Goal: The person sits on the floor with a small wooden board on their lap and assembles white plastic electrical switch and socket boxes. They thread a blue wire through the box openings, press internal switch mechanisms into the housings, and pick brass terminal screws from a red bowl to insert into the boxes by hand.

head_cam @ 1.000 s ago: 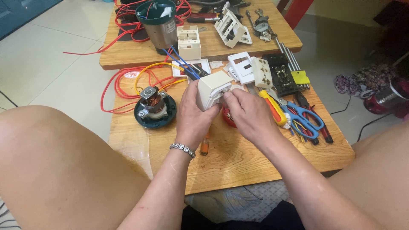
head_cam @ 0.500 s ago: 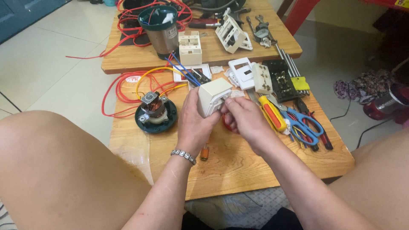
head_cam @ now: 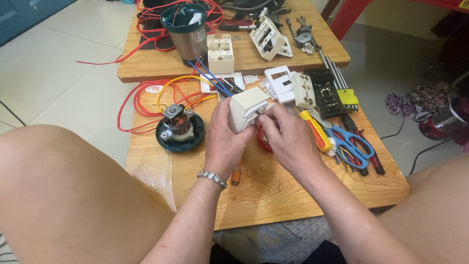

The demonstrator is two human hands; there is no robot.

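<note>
My left hand grips a cream plastic socket box from the left, holding it tilted just above the wooden table. My right hand is at the box's right side, its fingertips pinched against the box's open face. A red round object lies under both hands, mostly hidden. A metal bracelet sits on my left wrist.
A small electric motor on a dark round base stands left of the hands beside coiled red wire. Blue-handled scissors, a yellow-handled screwdriver and socket faceplates lie right. A metal cylinder stands on the far table.
The box has stayed in both hands; my right fingers have shifted slightly on its face. The view has moved a little.
</note>
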